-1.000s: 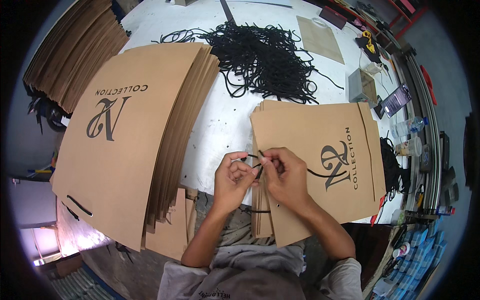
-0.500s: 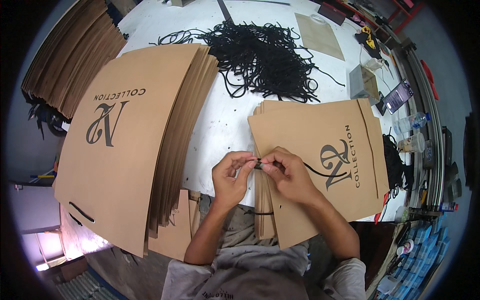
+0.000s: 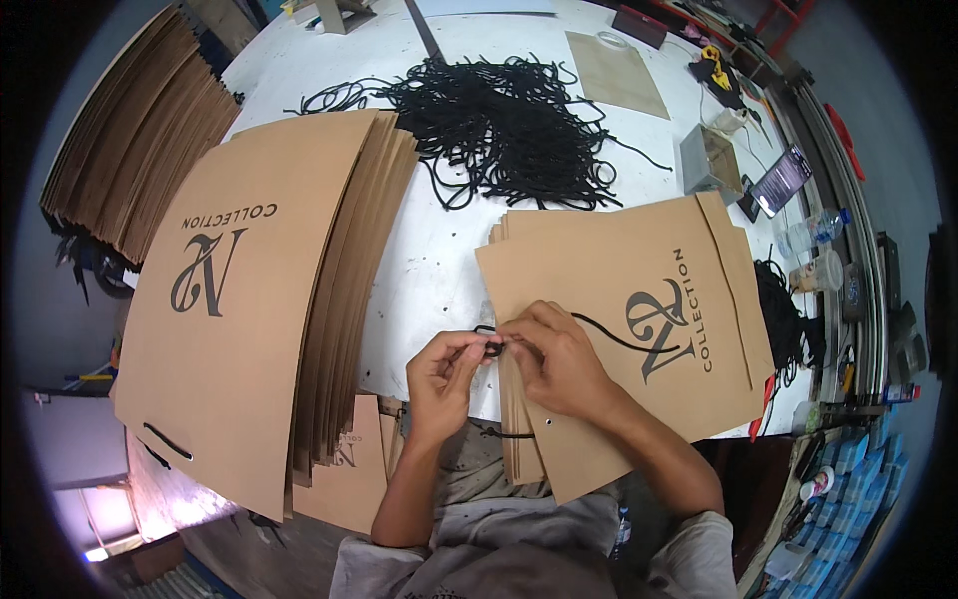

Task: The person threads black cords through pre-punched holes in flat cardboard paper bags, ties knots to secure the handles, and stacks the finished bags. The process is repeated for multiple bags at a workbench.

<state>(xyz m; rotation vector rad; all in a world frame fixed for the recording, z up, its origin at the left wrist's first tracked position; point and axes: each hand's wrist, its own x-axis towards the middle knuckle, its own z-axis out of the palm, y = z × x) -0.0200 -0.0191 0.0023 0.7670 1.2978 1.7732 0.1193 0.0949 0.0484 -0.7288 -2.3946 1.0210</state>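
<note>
My left hand point(image 3: 439, 384) pinches a black cord point(image 3: 494, 348) between thumb and fingertips; the cord is bunched in a loop or knot just off the left edge of a brown paper bag point(image 3: 609, 270). Beside it, my right hand point(image 3: 564, 364) lies over that edge with its fingertips closed at the cord; their exact hold is partly hidden. Part of the cord curves out from behind the right hand across the bag's printed front. Nearer me, the bag shows a punched hole. Another black cord end sticks out of the bags below.
A thick stack of brown paper bags point(image 3: 239, 290) leans at the left, another stack point(image 3: 140, 130) behind it. A heap of black cords point(image 3: 509, 130) lies on the white table point(image 3: 429, 260). A metal box point(image 3: 710, 160), phone point(image 3: 781, 182), bottle point(image 3: 813, 232) and cup point(image 3: 818, 272) stand at the right.
Both hands have shifted slightly left and down in view. The cord between them is now bunched beside the bag edge, and my right hand lies flatter over that edge.
</note>
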